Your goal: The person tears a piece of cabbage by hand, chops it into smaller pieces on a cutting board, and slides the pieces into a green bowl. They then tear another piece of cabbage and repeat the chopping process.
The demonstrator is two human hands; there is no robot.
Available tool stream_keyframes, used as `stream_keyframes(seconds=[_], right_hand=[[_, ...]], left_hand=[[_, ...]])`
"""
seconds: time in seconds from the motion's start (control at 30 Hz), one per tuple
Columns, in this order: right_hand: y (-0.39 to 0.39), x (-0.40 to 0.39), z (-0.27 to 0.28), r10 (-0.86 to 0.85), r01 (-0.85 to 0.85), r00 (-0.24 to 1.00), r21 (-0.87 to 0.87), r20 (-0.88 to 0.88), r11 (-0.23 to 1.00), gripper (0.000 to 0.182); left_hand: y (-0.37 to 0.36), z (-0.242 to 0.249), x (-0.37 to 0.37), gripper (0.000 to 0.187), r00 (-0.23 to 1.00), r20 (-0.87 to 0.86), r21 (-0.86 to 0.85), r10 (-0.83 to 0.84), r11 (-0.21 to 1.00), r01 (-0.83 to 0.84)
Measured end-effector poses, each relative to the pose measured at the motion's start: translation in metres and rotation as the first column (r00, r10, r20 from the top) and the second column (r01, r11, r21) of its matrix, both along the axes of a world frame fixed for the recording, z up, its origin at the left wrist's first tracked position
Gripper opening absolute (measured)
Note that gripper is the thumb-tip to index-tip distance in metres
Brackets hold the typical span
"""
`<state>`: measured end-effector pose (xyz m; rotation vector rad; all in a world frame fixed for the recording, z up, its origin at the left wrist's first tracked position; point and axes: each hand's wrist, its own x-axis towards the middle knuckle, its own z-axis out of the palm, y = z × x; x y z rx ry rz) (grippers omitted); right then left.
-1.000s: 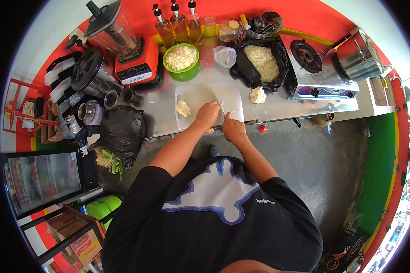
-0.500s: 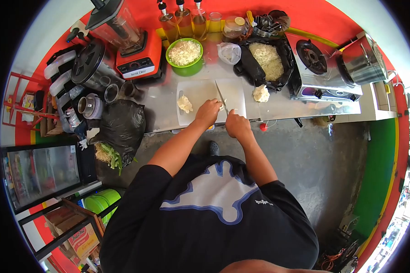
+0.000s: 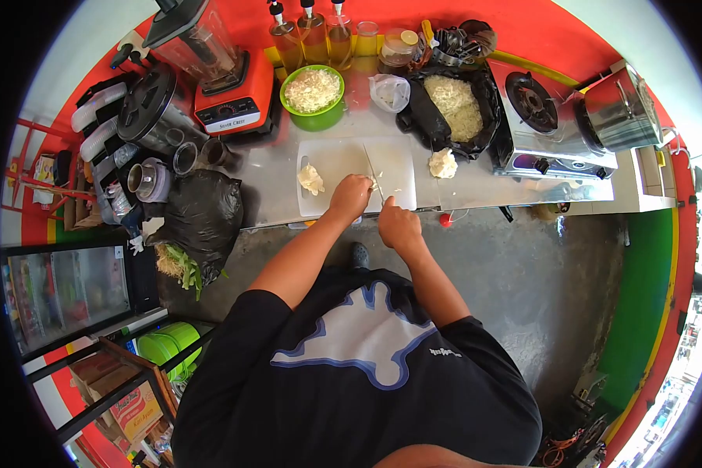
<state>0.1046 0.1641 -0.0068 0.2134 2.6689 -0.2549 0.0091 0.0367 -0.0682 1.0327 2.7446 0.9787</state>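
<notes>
A white cutting board [image 3: 335, 160] lies on the metal counter before me. My right hand [image 3: 400, 225] is closed around the handle of a knife [image 3: 372, 166], its blade slanting away over the board. Just left of the blade, my left hand [image 3: 351, 195] has its fingers curled against a small pale piece of food [image 3: 374, 186], mostly hidden by them. A cream-coloured chunk [image 3: 311, 179] of what looks like vegetable sits on the board's left side. Another such chunk [image 3: 443, 164] rests on the counter to the right. Small bits lie near the blade.
Behind the board stand a green bowl [image 3: 314, 122] of pale chopped food and a black bag [image 3: 421, 113] with pale shreds. A red blender [image 3: 232, 105] is at left, beside a full black bag [image 3: 203, 214]. A gas stove [image 3: 550, 144] and pot [image 3: 620, 113] are at right.
My right hand and the knife have drawn slightly toward my body. My left hand stays beside the blade. The whole view has shifted a little.
</notes>
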Motion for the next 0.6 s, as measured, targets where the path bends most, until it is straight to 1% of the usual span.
stream_keyframes(seconds=[0.07, 0.17, 0.27, 0.33, 0.37, 0.47, 0.53, 0.6], right_hand=[[-0.003, -0.002, -0.015, -0.048, 0.047, 0.998, -0.057, -0.029, 0.997, 0.026], [-0.002, -0.008, -0.017, -0.058, 0.055, 0.998, -0.07, -0.034, 0.996, 0.026], [0.005, -0.006, 0.001, -0.034, 0.031, 0.998, -0.063, -0.055, 0.998, 0.029], [0.002, -0.002, 0.002, -0.024, 0.022, 0.998, -0.054, -0.053, 0.998, 0.03], [0.001, -0.001, 0.002, -0.012, 0.01, 0.999, -0.039, -0.051, 0.999, 0.032], [-0.004, -0.001, -0.024, -0.017, 0.015, 0.997, -0.032, -0.073, 0.999, 0.032], [-0.003, -0.006, -0.025, -0.027, 0.023, 0.997, -0.045, -0.075, 0.999, 0.032], [0.001, -0.012, -0.017, -0.036, 0.03, 0.995, -0.06, -0.09, 0.998, 0.031]], left_hand=[[0.0, 0.001, 0.002, 0.008, 1.0, 0.018, 0.028, 0.013, 1.0, -0.014], [-0.001, 0.0, 0.005, 0.009, 0.999, 0.0, 0.058, 0.038, 0.998, -0.038], [-0.001, 0.007, 0.007, 0.009, 0.998, 0.018, 0.074, 0.061, 0.995, -0.062], [-0.001, 0.007, 0.01, 0.008, 0.991, 0.053, 0.096, 0.121, 0.987, -0.126], [0.0, 0.007, 0.01, 0.008, 0.991, 0.054, 0.095, 0.12, 0.988, -0.125], [0.002, 0.005, 0.009, 0.007, 0.982, 0.108, 0.133, 0.155, 0.977, -0.169], [0.003, 0.006, 0.009, 0.011, 0.983, 0.086, 0.184, 0.163, 0.967, -0.177], [0.002, 0.011, 0.008, 0.011, 0.98, 0.116, 0.157, 0.163, 0.971, -0.181]])
